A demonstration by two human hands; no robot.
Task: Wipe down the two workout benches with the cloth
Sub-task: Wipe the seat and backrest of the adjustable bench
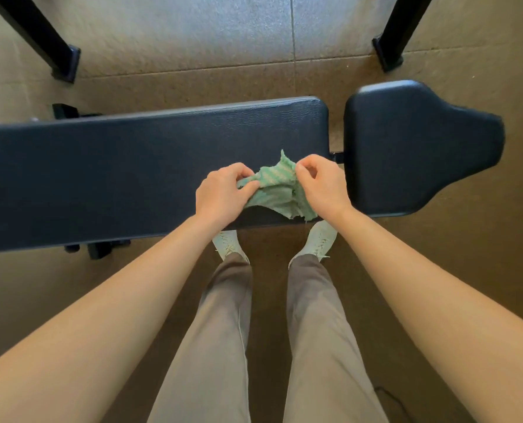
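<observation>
Pinching from both sides, my left grip (220, 193) and right grip (322, 186) are each clamped on the green striped cloth (277, 186), thumb against curled fingers. The fabric is bunched between them, one corner sticking up and a frayed edge hanging toward me. The cloth sits over the right part of the long pad (117, 166), close to that pad's near edge. Whether its lowest fold touches the vinyl I cannot tell.

Leftward from my grips the long pad stretches out of view, its dark surface uncovered all the way. Its far edge and rounded right-hand corners are plain to see. Just past its right end, across a narrow gap bridged by a black bar, lies the seat pad (406, 148), broad beside the gap and narrowing away from it.

Beyond the long pad's far edge the floor (193, 41) is open tile. Two black frame legs stand there, one off toward the pad's left (40, 35) and one beyond its right end (397, 32), both well apart from the pad. A black foot (101, 248) pokes out under the pad's near edge, left of my arms. My pale shoes (228, 244) stand on the near side with toes tucked under that edge.
</observation>
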